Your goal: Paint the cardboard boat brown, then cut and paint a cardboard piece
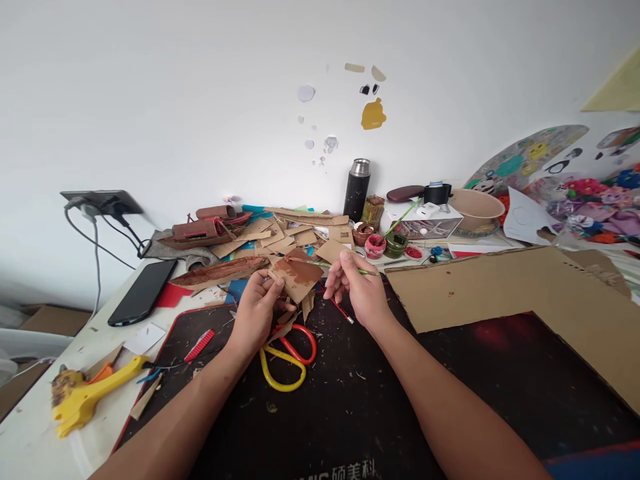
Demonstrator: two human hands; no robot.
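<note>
My left hand (pixel 257 303) pinches a small piece of cardboard (pixel 299 279) by its left edge. Reddish-brown paint covers the upper part of that piece, while its lower part is bare. My right hand (pixel 357 287) is closed around a thin green paintbrush (pixel 369 272), whose front end reaches left to the painted face. Below my hands lie scissors (pixel 283 387) with one yellow and one red handle loop, their blades partly hidden under cardboard scraps. A red pencil (pixel 344 312) rests on the black mat just under my right hand.
Cardboard scraps (pixel 287 237) pile up behind my hands, beside a brown model boat (pixel 205 230). Paint jars (pixel 375 246) and a black thermos (pixel 357 190) stand at the back. A yellow glue gun (pixel 95 393) and phone (pixel 143 292) lie left; a large cardboard sheet (pixel 480 283) lies right.
</note>
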